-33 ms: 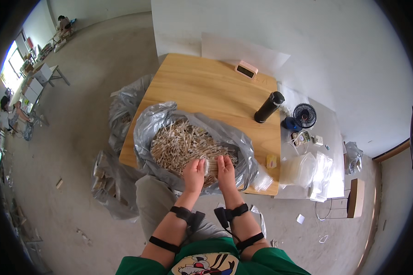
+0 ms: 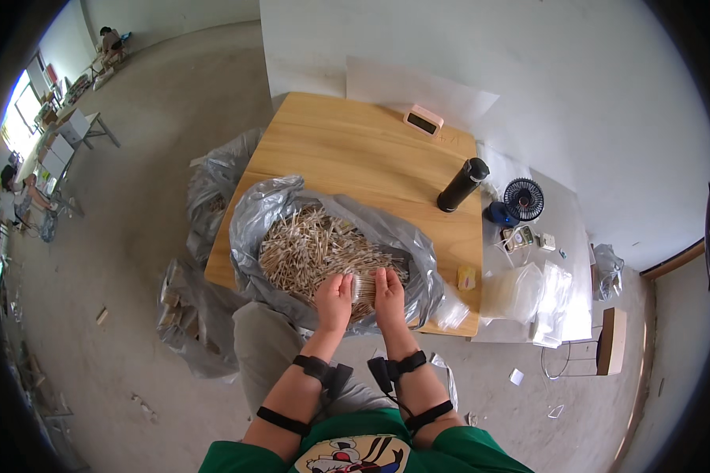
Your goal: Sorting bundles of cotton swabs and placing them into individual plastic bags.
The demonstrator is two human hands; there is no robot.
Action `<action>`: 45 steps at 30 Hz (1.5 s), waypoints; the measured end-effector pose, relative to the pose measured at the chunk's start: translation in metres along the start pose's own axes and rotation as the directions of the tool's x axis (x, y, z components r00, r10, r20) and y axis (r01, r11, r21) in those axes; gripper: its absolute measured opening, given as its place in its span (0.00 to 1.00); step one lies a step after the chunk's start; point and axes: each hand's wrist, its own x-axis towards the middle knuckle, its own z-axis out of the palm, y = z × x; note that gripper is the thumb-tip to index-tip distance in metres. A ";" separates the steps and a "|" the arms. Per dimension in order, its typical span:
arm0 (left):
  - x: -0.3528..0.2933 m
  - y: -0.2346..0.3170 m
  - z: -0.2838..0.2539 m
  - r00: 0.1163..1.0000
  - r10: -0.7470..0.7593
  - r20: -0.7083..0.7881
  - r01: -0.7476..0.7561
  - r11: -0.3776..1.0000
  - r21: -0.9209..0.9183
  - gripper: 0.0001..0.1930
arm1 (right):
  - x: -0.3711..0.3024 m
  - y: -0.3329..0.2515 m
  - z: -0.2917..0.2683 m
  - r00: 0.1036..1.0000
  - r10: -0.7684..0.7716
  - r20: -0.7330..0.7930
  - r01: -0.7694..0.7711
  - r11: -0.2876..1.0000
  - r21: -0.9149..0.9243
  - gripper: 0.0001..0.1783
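Note:
A heap of thin wooden-stick cotton swabs (image 2: 315, 248) fills an opened grey plastic bag (image 2: 383, 223) at the table's near side. Over the heap's near right part, a small bundle of cotton swabs (image 2: 364, 288) is held between my two hands. My left hand (image 2: 334, 303) grips the bundle's left side, its fingers closed and partly hidden. On the other side, my right hand (image 2: 389, 298) is closed on the same bundle, with the thumb up along it. The sticks in the bundle lie roughly side by side.
The wooden table (image 2: 347, 142) carries a black bottle (image 2: 463, 184), a pink digital clock (image 2: 424, 120) and a small yellow packet (image 2: 466, 277). To the right are a fan (image 2: 523, 199) and clear plastic bags (image 2: 517, 292). More grey bags (image 2: 197, 315) stand left; two people sit far left.

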 end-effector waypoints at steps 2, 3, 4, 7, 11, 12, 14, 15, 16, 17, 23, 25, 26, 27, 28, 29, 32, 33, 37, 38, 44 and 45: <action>0.005 -0.007 0.001 0.999 -0.040 0.037 0.040 0.999 0.010 0.15 | 0.005 0.008 -0.002 0.995 -0.042 -0.087 0.034 0.995 -0.096 0.15; 0.007 -0.010 0.000 0.994 -0.084 0.073 0.082 0.996 0.024 0.16 | 0.011 0.010 -0.003 0.993 -0.049 -0.110 0.034 0.990 -0.138 0.16; 0.008 -0.013 0.001 0.993 -0.088 0.074 0.086 0.996 0.024 0.16 | 0.015 0.013 -0.005 0.990 -0.058 -0.132 0.033 0.983 -0.181 0.18; 0.016 -0.018 0.001 0.997 -0.057 0.050 0.057 0.998 0.008 0.17 | 0.016 0.007 0.003 0.976 -0.142 -0.163 0.075 0.929 -0.362 0.19; 0.022 -0.020 -0.002 0.995 -0.086 0.059 0.084 0.996 0.025 0.18 | 0.021 0.002 0.010 0.970 -0.168 -0.175 0.087 0.914 -0.397 0.19; 0.023 -0.021 -0.002 0.995 -0.089 0.039 0.088 0.996 0.027 0.18 | 0.022 0.003 0.012 0.971 -0.158 -0.182 0.076 0.917 -0.391 0.19; 0.024 -0.023 -0.001 0.992 -0.120 0.039 0.118 0.992 0.035 0.17 | 0.025 0.005 0.015 0.971 -0.148 -0.187 0.066 0.921 -0.384 0.18; 0.025 -0.023 0.000 0.987 -0.153 0.042 0.152 0.988 0.040 0.17 | 0.026 0.006 0.016 0.966 -0.133 -0.221 0.052 0.939 -0.339 0.18; 0.025 -0.023 0.001 0.987 -0.155 0.041 0.154 0.987 0.037 0.17 | 0.028 0.008 0.017 0.960 -0.117 -0.254 0.038 0.955 -0.294 0.18; 0.025 -0.023 0.002 0.991 -0.127 0.033 0.126 0.992 0.015 0.17 | 0.031 0.013 0.017 0.960 -0.117 -0.254 0.038 0.954 -0.297 0.18; 0.031 -0.035 0.000 0.998 -0.063 -0.018 0.063 0.998 0.025 0.16 | 0.037 0.012 0.013 0.969 -0.193 -0.153 0.110 0.895 -0.433 0.18; 0.037 -0.043 -0.008 0.992 -0.123 -0.021 0.124 0.991 0.042 0.16 | 0.045 0.013 0.001 0.969 -0.140 -0.206 0.036 0.897 -0.441 0.18; 0.040 -0.050 -0.011 0.991 -0.130 0.000 0.130 0.990 0.057 0.16 | 0.047 0.015 -0.006 0.965 -0.153 -0.213 0.039 0.886 -0.462 0.18; 0.042 -0.056 -0.014 0.990 -0.139 0.017 0.138 0.988 0.075 0.16 | 0.049 0.015 -0.008 0.967 -0.151 -0.207 0.039 0.885 -0.464 0.18; 0.045 -0.062 -0.016 0.996 -0.091 -0.017 0.092 0.990 0.109 0.17 | 0.050 0.014 -0.011 0.963 -0.162 -0.215 0.034 0.864 -0.502 0.19; 0.047 -0.068 -0.019 0.995 -0.096 -0.022 0.098 0.989 0.111 0.17 | 0.051 0.014 -0.013 0.959 -0.175 -0.222 0.029 0.842 -0.539 0.20; 0.055 -0.071 -0.021 0.995 -0.096 -0.025 0.099 0.985 0.143 0.16 | 0.060 0.026 -0.028 0.942 -0.259 -0.214 0.077 0.786 -0.614 0.18; 0.056 -0.071 -0.024 0.995 -0.100 -0.026 0.103 0.984 0.143 0.16 | 0.060 0.025 -0.027 0.925 -0.328 -0.189 0.137 0.755 -0.641 0.17; 0.065 -0.059 -0.035 0.998 0.063 0.001 -0.060 0.954 0.293 0.14 | 0.043 0.009 -0.018 0.894 -0.437 -0.094 0.107 0.411 -0.905 0.13; 0.068 -0.053 -0.040 0.991 0.135 0.003 -0.129 0.943 0.307 0.13 | 0.036 0.000 -0.011 0.875 -0.483 -0.042 0.181 0.405 -0.896 0.13; 0.092 -0.033 -0.057 0.975 0.195 0.109 -0.222 0.903 0.369 0.12 | 0.020 -0.001 0.023 0.866 -0.411 0.285 0.466 0.453 -0.760 0.18; 0.094 -0.035 -0.061 0.973 0.211 0.096 -0.232 0.903 0.362 0.12 | 0.018 -0.003 0.033 0.819 -0.426 0.385 0.556 0.423 -0.715 0.19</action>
